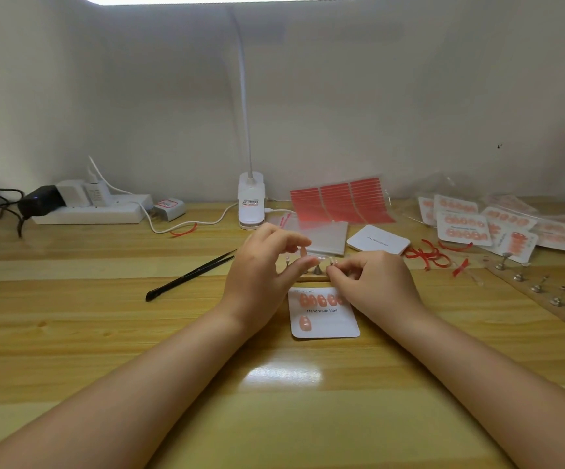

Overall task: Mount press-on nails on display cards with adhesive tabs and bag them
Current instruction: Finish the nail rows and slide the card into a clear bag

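We have the display card [323,313] lying flat on the wooden table [105,333] right in front of us, near enough that both hands can work just beyond its far edge; a full top row of pink nails [321,300] is already stuck on it and one more nail sits at the lower left, so we judge the card about half filled. Our left hand [261,265] pinches a single press-on nail [303,249] between thumb and forefinger, lifted clear of the card. Our right hand [372,279] is curled with its fingertips pinched at a small clear stand [333,262] on the holder strip just past the card, probably steadying it or pulling off the next nail; what exactly it grips is too small to tell. The tweezers [189,275] lie idle to the left, the red adhesive tab sheets [342,203] far right, and finished bagged cards [464,225] are piled further right, out of the way.
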